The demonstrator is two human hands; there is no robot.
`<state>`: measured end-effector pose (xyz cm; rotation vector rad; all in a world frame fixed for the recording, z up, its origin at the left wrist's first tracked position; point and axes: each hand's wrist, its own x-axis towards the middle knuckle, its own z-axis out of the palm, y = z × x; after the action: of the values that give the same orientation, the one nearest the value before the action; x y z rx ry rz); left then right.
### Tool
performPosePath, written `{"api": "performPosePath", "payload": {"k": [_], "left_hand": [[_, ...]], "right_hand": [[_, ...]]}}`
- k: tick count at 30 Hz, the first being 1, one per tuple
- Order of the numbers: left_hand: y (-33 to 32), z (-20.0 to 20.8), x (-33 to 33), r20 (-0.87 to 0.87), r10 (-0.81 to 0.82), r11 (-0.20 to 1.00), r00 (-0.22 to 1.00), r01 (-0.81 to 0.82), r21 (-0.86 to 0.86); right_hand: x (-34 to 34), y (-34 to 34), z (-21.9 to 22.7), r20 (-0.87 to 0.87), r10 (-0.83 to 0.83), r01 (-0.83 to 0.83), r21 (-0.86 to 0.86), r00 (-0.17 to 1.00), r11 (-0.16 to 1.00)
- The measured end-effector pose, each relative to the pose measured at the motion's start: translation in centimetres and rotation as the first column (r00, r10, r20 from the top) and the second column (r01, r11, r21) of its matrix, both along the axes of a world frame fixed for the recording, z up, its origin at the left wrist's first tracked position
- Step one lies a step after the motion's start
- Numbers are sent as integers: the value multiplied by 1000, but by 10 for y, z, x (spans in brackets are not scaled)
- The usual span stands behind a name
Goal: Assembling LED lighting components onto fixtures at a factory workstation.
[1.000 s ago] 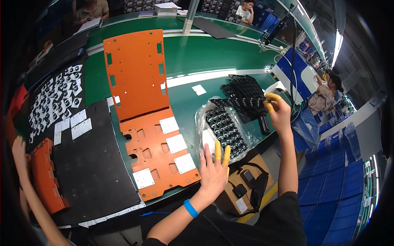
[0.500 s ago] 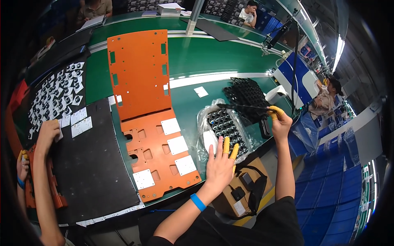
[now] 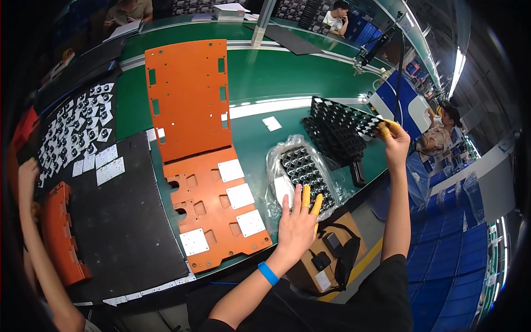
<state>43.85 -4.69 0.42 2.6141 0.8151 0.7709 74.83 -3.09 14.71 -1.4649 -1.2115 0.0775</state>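
Note:
My right hand (image 3: 394, 145), with yellow finger cots, grips the edge of a black moulded tray (image 3: 342, 117) and holds it lifted and tilted over a stack of the same black trays (image 3: 332, 141). My left hand (image 3: 297, 224), with yellow cots on two fingers and a blue wristband, hovers flat and open at the table's near edge. Its fingertips reach a plastic-wrapped tray of small round parts (image 3: 302, 170). Left of it lies an orange fixture plate (image 3: 218, 207) carrying several white square pieces.
A larger orange plate (image 3: 188, 97) lies further back on the green table (image 3: 265, 77). A black mat (image 3: 124, 213) with white squares sits to the left, where another person's arm (image 3: 33, 232) reaches beside an orange part (image 3: 58, 232). A cardboard box (image 3: 326, 257) stands below the table edge.
My right hand has raised the black tray higher and tilted it off the stack. The other person's arm at the left has shifted toward the edge.

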Motion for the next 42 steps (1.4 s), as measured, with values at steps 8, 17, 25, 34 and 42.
{"api": "performPosePath", "payload": {"k": [8,17,25,34,42], "left_hand": [[4,6,-5,-63,-20,1000,998,19,-9],[-37,7,-37,320,-469,883,823,429,192],[-58,-78,-134,-99,-549,756,830,443,-482],[-17,-143,-185,-36,70,828,997,-78,-555],[-21,-236,-228,-43,189,749,981,-172,-640]], "right_hand": [[-11,7,-52,585,-341,276,201,735,940],[-11,-7,-94,745,-236,399,-45,625,916],[-213,-54,13,570,226,-399,198,790,896],[-127,-167,-115,358,597,-695,409,718,591],[179,-462,-87,308,578,-646,206,756,735]]}}
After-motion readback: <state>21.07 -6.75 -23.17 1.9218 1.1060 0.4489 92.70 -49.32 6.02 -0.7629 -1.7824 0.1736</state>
